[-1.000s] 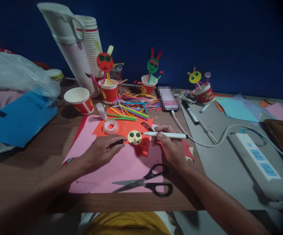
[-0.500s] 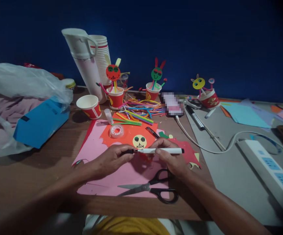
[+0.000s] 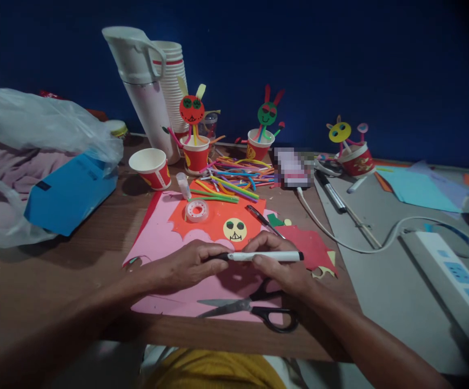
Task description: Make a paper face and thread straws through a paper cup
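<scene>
Between my hands a white marker [image 3: 275, 256] lies level above pink paper. My right hand [image 3: 281, 265] is closed round its white barrel. The fingers of my left hand [image 3: 189, 263] pinch the black marker cap [image 3: 220, 256], which meets the barrel. Just beyond the marker rests a pale yellow paper face [image 3: 235, 230] with drawn eyes and a toothed mouth, on orange paper [image 3: 214, 221]. Black-handled scissors [image 3: 234, 308] lie below my hands, blades pointing left, partly behind my right hand. A black pen [image 3: 265, 220] is just past my right hand.
Tape [image 3: 196, 210], a glue stick [image 3: 183, 186] and coloured pipe cleaners [image 3: 238, 175] lie farther back. Behind them stand decorated cups [image 3: 196, 155], a plain cup [image 3: 149, 167] and a flask [image 3: 147, 116]. A white cable [image 3: 332, 240] and power strip [image 3: 453, 270] are at right.
The marker's dark tip was showing beside the cap; now the cap covers it and meets the barrel. My view has shifted slightly.
</scene>
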A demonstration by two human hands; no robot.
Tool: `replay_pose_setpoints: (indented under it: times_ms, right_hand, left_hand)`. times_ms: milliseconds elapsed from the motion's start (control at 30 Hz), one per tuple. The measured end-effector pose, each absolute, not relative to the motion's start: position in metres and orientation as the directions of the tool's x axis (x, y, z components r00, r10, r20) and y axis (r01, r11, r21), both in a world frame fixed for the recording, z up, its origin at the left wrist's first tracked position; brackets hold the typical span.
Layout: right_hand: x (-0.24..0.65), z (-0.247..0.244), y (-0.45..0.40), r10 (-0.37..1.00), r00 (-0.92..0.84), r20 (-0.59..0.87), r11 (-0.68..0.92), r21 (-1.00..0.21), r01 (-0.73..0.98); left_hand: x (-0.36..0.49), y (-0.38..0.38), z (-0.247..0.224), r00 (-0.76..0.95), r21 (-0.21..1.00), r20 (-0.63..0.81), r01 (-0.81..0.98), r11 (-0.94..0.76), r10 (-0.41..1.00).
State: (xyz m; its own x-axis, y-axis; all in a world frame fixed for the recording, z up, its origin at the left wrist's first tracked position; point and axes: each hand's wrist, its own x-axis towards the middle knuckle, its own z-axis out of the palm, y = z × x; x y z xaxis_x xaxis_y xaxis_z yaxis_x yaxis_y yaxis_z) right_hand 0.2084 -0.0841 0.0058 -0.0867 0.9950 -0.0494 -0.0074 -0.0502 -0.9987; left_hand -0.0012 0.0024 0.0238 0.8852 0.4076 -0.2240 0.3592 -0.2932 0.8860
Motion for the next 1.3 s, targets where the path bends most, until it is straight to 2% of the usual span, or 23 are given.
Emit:
replay_pose_setpoints:
  times_ms: [167,367,500,600,800,1000,1167,1300]
  right_hand:
    - [0.211,0.005,-0.087,0.988,-0.142,-0.054,-0.048,-0.998,0.045]
    - [0.219,0.004,-0.088,0.96,-0.278,0.025,0.067,-0.988,0.143]
    - [0.221,0.003,-0.086,0.916,-0.385,0.117,0.176,-0.977,0.124]
    - [0.221,0.003,-0.085,0.898,-0.41,0.162,0.213,-0.974,0.083]
    - [0.219,0.005,-0.086,0.885,-0.437,0.161,0.223,-0.97,0.094]
    - [0.21,0.012,-0.089,0.883,-0.403,0.241,0.336,-0.923,0.185]
    - [0.207,0.003,-0.092,0.878,-0.397,0.266,0.357,-0.917,0.176]
    - [0.202,-0.004,-0.092,0.879,-0.413,0.238,0.324,-0.934,0.153]
  left_hand:
    - [-0.001,0.003,0.032,0.912,0.92,-0.242,0.325,-0.221,0.333]
    - [-0.005,0.009,0.031,0.928,0.927,-0.288,0.332,-0.175,0.236]
    - [-0.006,0.014,0.033,0.946,0.942,-0.296,0.311,-0.122,0.13]
    - [-0.006,0.015,0.034,0.948,0.947,-0.302,0.311,-0.084,0.104]
    - [-0.009,0.015,0.027,0.928,0.928,-0.372,0.373,-0.011,0.032]
    - [-0.009,0.013,0.021,0.921,0.92,-0.391,0.39,0.048,0.002]
    - [-0.009,0.01,0.017,0.924,0.923,-0.382,0.38,0.064,0.028]
    - [-0.006,0.008,0.02,0.926,0.927,-0.375,0.376,-0.003,0.049]
